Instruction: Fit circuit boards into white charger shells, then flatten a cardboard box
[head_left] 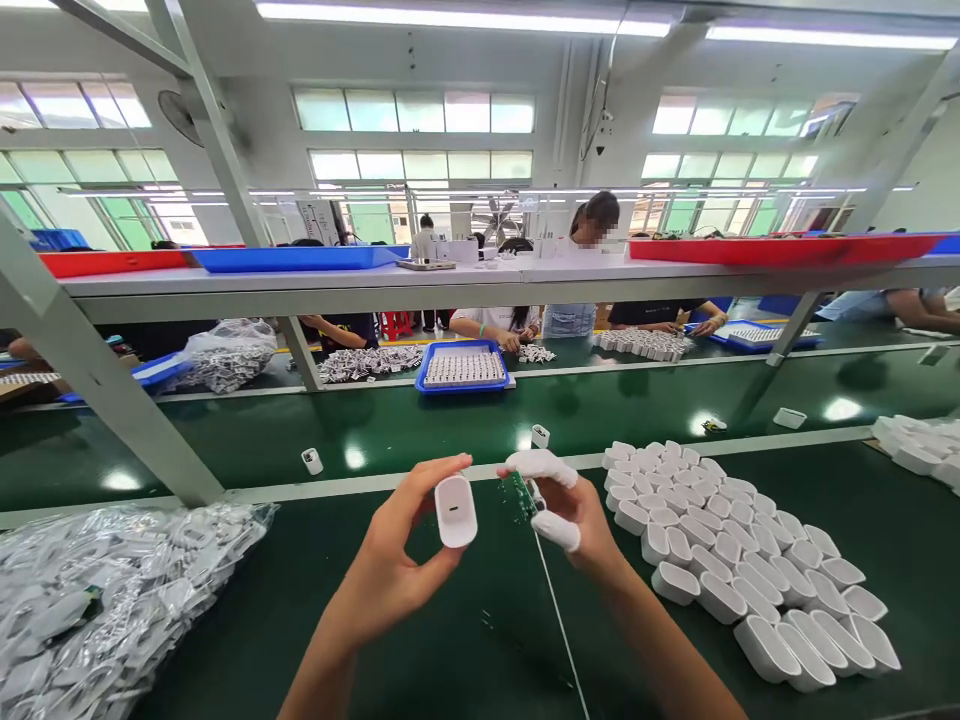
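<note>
My left hand (380,572) grips a white plastic charger housing (456,512) between thumb and fingers. A small dark slot shows in the housing's near face. Just to the right, my right hand (594,528) pinches a small green circuit board (520,494) with components on it. White finger covers sit on the right thumb and at least one finger. The board and the housing are apart, both held above the dark green bench (442,655). From below the right hand, a thin white line (559,610) runs down to the bottom edge; whether it is a cord I cannot tell.
Many white open housings (742,545) stand in rows at right. A heap of clear plastic bags with pale parts (112,600) lies at left. Beyond, a green conveyor belt (247,440) carries single white pieces. A shelf (450,290) crosses above; co-workers sit behind a blue tray (463,387).
</note>
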